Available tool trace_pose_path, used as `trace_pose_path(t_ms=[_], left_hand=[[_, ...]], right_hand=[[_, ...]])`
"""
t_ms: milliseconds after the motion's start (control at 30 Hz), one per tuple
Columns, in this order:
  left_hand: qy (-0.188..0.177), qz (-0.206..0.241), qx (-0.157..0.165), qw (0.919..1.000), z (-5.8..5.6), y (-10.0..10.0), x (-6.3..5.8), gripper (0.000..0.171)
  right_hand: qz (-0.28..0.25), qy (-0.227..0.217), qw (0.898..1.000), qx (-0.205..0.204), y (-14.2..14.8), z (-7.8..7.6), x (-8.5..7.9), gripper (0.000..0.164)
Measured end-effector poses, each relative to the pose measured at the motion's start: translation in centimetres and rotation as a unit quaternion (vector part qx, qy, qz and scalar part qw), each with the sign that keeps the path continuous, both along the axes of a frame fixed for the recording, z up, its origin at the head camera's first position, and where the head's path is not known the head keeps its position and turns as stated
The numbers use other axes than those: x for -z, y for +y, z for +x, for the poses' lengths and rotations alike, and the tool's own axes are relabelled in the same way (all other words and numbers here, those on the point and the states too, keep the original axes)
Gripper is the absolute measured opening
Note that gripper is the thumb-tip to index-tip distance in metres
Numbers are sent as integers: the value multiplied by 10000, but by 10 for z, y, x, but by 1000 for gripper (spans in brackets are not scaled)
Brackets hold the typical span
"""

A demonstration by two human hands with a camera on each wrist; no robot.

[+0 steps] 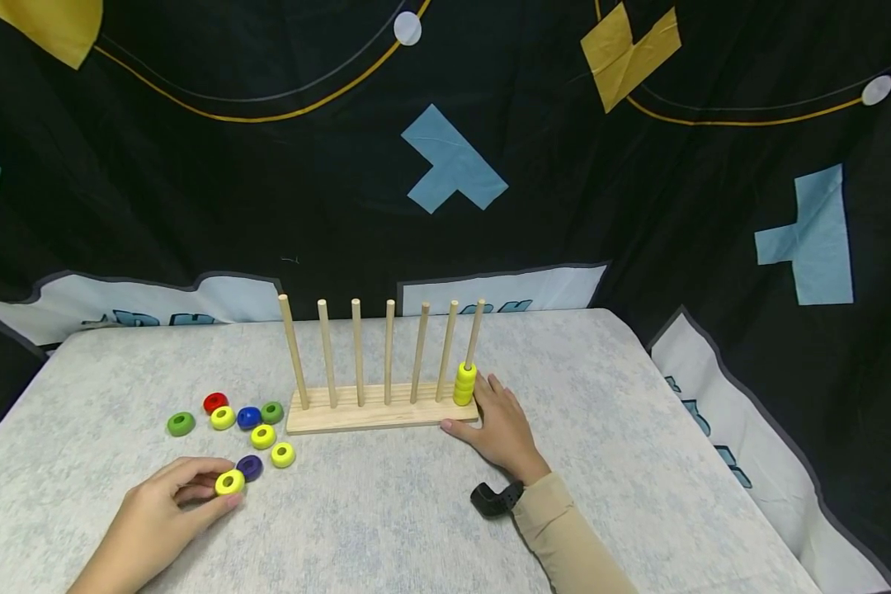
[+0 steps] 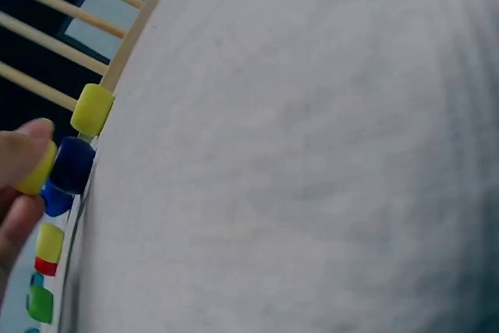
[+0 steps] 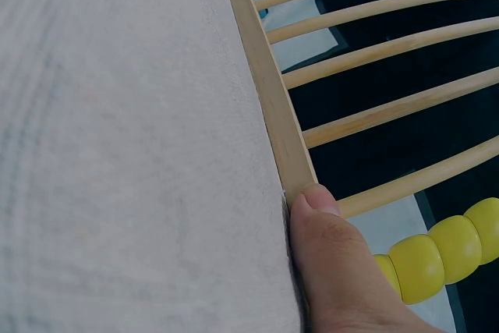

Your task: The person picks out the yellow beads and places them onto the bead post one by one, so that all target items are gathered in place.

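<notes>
My left hand point(image 1: 156, 516) pinches a yellow bead point(image 1: 236, 487) between thumb and fingers, at the front left of the loose beads. A purple bead point(image 1: 250, 468) lies right beside it on the table. A wooden peg rack point(image 1: 374, 421) with a row of upright pegs stands in the middle. On its rightmost peg sits a stack of yellow beads point(image 1: 464, 384). My right hand point(image 1: 506, 425) holds the rack's right end. In the right wrist view, its thumb point(image 3: 331, 259) presses the front edge of the base; the other fingers are hidden there.
Left of the rack lie loose beads: red point(image 1: 215, 402), blue point(image 1: 249, 417), green point(image 1: 181, 424) and several yellow point(image 1: 263, 436). All stand on a pale, cloth-like table top point(image 1: 386, 520). A black patterned curtain point(image 1: 304, 190) hangs behind it.
</notes>
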State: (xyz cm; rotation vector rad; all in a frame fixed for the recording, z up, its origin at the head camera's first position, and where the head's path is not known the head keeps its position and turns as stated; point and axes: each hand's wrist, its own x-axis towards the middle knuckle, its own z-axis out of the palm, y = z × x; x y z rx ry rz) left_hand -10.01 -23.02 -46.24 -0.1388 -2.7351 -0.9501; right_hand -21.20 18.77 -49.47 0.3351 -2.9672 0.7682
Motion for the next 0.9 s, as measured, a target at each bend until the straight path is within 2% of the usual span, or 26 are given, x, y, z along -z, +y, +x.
trace_pose_path(t_ms=[200, 400, 600, 767, 900], left_hand=[[235, 105, 60, 9997, -3, 16, -24, 37], [784, 516, 649, 9935, -9, 39, -49, 35], [1130, 514, 924, 9880, -20, 67, -73, 35], [1273, 486, 1249, 9828, -31, 89, -90, 37], [1231, 468, 1438, 9808, -39, 109, -106, 37]], right_hand=[[24, -6, 10000, 8, 1, 0, 0, 96], [-44, 5, 10000, -4, 1, 1, -1, 94], [-80, 10, 10000, -14, 1, 2, -1, 93], [-53, 36, 10000, -53, 0, 2, -1, 94], [-51, 91, 9999, -70, 0, 1, -3, 94]])
